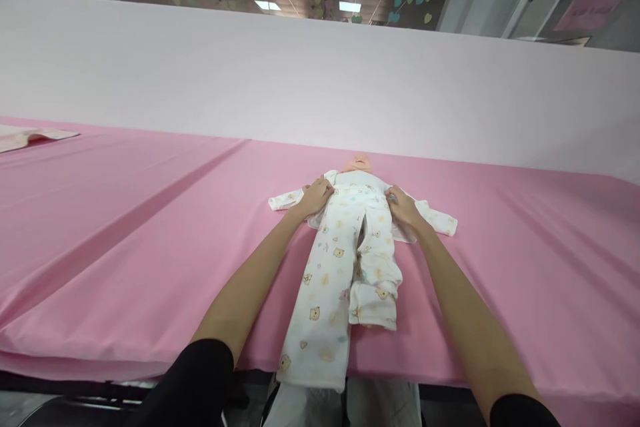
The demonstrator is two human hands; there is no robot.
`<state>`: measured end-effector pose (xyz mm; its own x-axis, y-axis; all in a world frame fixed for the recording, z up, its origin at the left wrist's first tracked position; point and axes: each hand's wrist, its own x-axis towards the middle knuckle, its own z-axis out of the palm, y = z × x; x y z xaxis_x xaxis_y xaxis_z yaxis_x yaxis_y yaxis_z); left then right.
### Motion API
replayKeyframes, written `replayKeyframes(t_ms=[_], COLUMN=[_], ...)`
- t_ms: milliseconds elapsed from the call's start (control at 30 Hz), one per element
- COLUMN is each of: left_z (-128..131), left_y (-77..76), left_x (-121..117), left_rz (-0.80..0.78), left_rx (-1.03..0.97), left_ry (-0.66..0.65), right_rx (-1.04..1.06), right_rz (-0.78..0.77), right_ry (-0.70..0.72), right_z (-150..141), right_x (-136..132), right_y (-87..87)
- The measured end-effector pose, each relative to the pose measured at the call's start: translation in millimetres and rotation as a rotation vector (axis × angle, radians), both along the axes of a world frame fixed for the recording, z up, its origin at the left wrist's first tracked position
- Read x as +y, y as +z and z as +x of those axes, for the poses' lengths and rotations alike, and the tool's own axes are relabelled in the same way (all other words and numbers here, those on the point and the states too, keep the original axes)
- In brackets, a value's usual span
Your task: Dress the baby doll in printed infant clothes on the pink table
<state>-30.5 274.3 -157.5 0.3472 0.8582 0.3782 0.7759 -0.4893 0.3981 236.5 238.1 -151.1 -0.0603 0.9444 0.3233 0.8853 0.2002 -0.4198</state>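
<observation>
Head view: a person's two bare forearms reach forward across a long table covered in smooth pink cloth (125, 213). On it lies one white long-sleeved baby sleepsuit (330, 267), printed with small yellow bears and pastel shapes, with the peach-coloured head of one baby doll (357, 163) showing just beyond its collar. The suit lies lengthwise, collar away from the person, near the middle of the visible table. Its two sleeves spread out sideways. Its two legs point toward the person: the longer leg (320, 320) reaches the table's near edge, and the shorter, bunched leg (375, 287) lies beside it.

The left hand (315, 197) rests open on the suit's upper body, fingers lying flat near the collar. The right hand (403, 208) touches the opposite side of the chest, fingers curved at the fabric; whether it grips cannot be told.

One pale pink folded cloth (30, 138) lies far off at the table's left end. Two black sleeves (190, 380) cover the upper arms. Behind the table rises a pale pink-white backdrop (300, 73).
</observation>
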Motion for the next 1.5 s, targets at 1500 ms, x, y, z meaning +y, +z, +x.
replayKeyframes(t_ms=[1500], left_z=[23.4], left_y=[16.3], left_x=[3.3], left_rz=[-0.071], left_rx=[-0.423], left_ry=[0.397], right_rx=[0.172], right_rz=[0.081], right_ry=[-0.185], right_z=[-17.6], right_x=[25.1], right_y=[24.2])
